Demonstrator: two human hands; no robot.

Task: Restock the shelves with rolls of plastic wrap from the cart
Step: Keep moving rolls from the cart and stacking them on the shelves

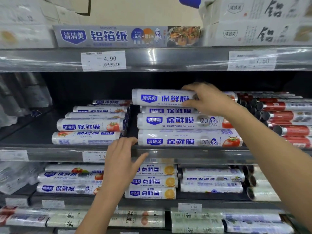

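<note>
Middle shelf [185,154]: seating roll of plastic wrap [162,97] atop stack [182,130], clasping its right end in right grip [207,100], hovering left grip [121,159] wide at shelf lip, judging it light, stiff, slick.

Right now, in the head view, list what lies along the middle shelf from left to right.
Blurred clear plastic packs → stack of short white plastic-wrap rolls → stack of long white plastic-wrap rolls, its top roll held by right hand → red-and-silver rolls.
</note>
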